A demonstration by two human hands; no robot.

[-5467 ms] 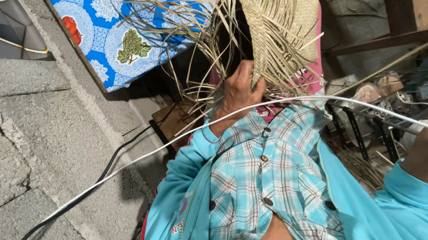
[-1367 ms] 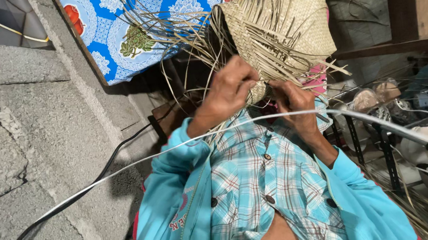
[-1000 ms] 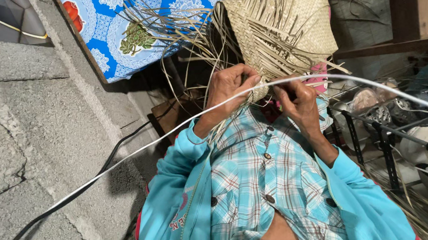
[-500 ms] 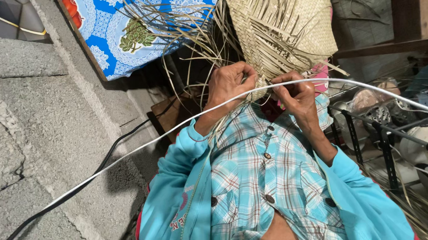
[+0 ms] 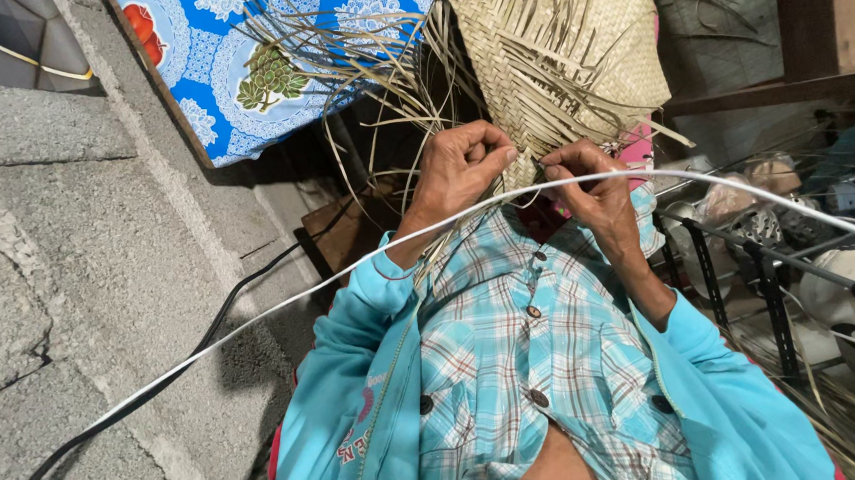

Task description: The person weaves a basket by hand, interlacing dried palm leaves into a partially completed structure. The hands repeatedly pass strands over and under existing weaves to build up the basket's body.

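**Two hands at the lower edge of a woven mat**

Two hands meet under a woven straw piece [image 5: 575, 49], a flat panel of pale dry strips plaited in a diagonal pattern, with loose strands [image 5: 376, 83] fanning out from its left side and bottom. The left hand [image 5: 458, 173] is curled, fingers bent closed around strands at the weave's lower edge. The right hand [image 5: 595, 193] pinches a thin strip between thumb and forefinger just beside it. A smooth white cord [image 5: 253, 322] arcs across in front of both wrists. Behind lies a glossy blue floral cloth [image 5: 235, 63] and rough grey concrete [image 5: 70, 295].
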